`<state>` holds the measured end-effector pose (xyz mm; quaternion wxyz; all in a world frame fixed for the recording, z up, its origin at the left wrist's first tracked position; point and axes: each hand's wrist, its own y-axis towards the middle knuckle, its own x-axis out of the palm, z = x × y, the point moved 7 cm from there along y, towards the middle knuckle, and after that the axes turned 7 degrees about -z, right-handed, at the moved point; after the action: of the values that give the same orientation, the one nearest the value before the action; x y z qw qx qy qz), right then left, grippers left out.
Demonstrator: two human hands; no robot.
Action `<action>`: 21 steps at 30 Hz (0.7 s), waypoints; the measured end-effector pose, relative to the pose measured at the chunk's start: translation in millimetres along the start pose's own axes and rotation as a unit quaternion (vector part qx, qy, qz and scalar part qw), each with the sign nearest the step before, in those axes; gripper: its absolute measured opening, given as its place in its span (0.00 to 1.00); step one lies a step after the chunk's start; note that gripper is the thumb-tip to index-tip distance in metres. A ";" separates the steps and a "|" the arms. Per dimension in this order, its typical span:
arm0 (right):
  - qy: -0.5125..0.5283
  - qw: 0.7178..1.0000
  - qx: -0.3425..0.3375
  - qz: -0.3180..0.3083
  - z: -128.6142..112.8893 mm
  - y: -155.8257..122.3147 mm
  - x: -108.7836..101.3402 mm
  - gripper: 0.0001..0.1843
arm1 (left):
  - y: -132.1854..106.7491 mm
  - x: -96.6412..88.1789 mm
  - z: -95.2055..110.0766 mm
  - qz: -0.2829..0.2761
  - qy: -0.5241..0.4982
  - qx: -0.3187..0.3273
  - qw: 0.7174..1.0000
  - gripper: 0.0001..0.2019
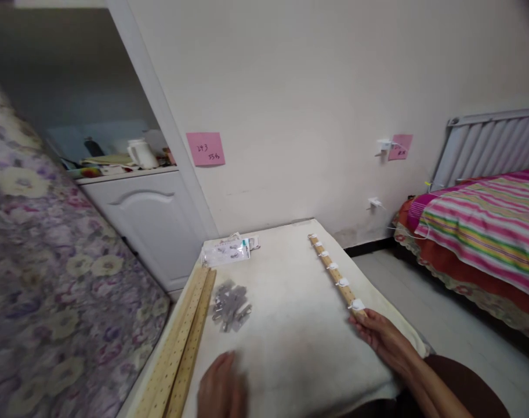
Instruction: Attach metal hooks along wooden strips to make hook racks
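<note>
My right hand (380,334) grips the near end of a narrow wooden strip (347,294) that lies along the right side of the table. Several white hook-like pieces (343,283) sit along this strip, one close to my fingers. My left hand (223,386) is at the table's near edge, smeared by motion, so its fingers are unclear. It is close to some long wooden strips with rows of small holes (184,334). Beyond that hand lies a loose pile of small clear packets with shiny metal bits (231,305).
Clear retail packaging (226,253) lies at the far left of the cloth-covered table (286,325). A white cabinet (147,226) and a floral curtain (51,261) stand at the left. The wall rises behind the table. A bed with striped bedding (491,215) is at the right.
</note>
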<state>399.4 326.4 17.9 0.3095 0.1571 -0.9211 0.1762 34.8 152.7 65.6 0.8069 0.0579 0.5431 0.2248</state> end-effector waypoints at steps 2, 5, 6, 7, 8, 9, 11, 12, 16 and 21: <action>-0.005 1.000 -0.001 -0.012 11.9 -7.8 19.7 0.14 | 4.9 17.5 45.1 -0.030 -0.074 0.013 0.997 0.22; -0.015 0.999 0.013 -0.038 37.9 -20.0 56.7 0.18 | 15.6 35.9 115.3 -0.089 -0.134 0.041 0.986 0.27; -0.019 0.999 0.015 -0.048 47.6 -23.6 69.4 0.18 | 19.5 38.3 133.7 -0.099 -0.145 0.041 0.984 0.31; -0.020 0.998 0.013 -0.061 56.9 -26.8 81.8 0.19 | 23.1 39.9 148.8 -0.111 -0.151 0.039 0.981 0.35; -0.024 0.996 0.006 -0.082 65.9 -29.6 94.3 0.19 | 26.2 41.2 160.0 -0.124 -0.153 0.034 0.980 0.39; -0.032 0.994 0.001 -0.101 74.9 -31.7 105.2 0.19 | 28.7 42.3 168.0 -0.137 -0.153 0.031 0.978 0.43; -0.048 0.992 0.008 -0.120 94.1 -34.0 119.5 0.19 | 31.3 44.0 170.7 -0.151 -0.145 0.006 0.978 0.49; -0.054 0.991 0.017 -0.123 103.4 -34.2 123.5 0.19 | 31.4 45.0 168.1 -0.156 -0.139 -0.005 0.978 0.50; -0.052 0.988 0.054 -0.136 131.3 -33.8 128.3 0.20 | 27.5 48.2 148.0 -0.151 -0.125 -0.031 0.980 0.47; -0.057 0.983 0.059 -0.164 139.8 -37.7 130.6 0.22 | 25.2 48.2 133.6 -0.118 -0.151 -0.020 0.981 0.41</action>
<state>243.3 210.3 3.8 0.2718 0.3336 -0.8869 0.1680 162.7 215.7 87.1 0.9018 0.0103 0.4130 0.1270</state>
